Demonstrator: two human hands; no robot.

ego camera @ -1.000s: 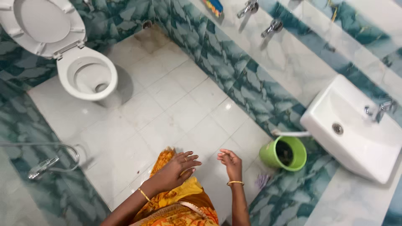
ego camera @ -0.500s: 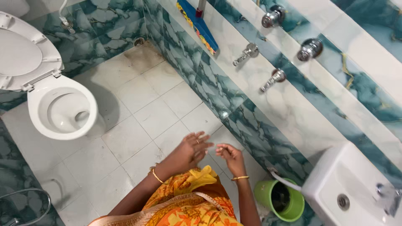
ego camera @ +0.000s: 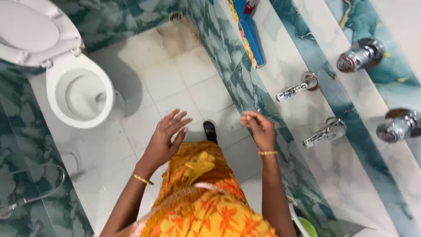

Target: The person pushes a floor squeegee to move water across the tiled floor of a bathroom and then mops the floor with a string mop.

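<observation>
Both hands are empty: the left hand (ego camera: 164,138) spreads open, the right hand (ego camera: 258,127) curls loosely. They have risen from near the green bucket toward the taps (ego camera: 298,87), now right of the right hand; toilet (ego camera: 79,94) far left.

**Bright, even light with soft shadows and slight blur**

Even light is filling the room, showing the white floor tiles (ego camera: 175,83) clearly. A soft shadow is falling beside the toilet bowl (ego camera: 79,94), far left of the open left hand (ego camera: 164,138). Glare is glinting off the 4 chrome taps (ego camera: 298,87) right of the right hand (ego camera: 258,127). Both hands are looking slightly blurred. Lines are bending toward the edges.
</observation>
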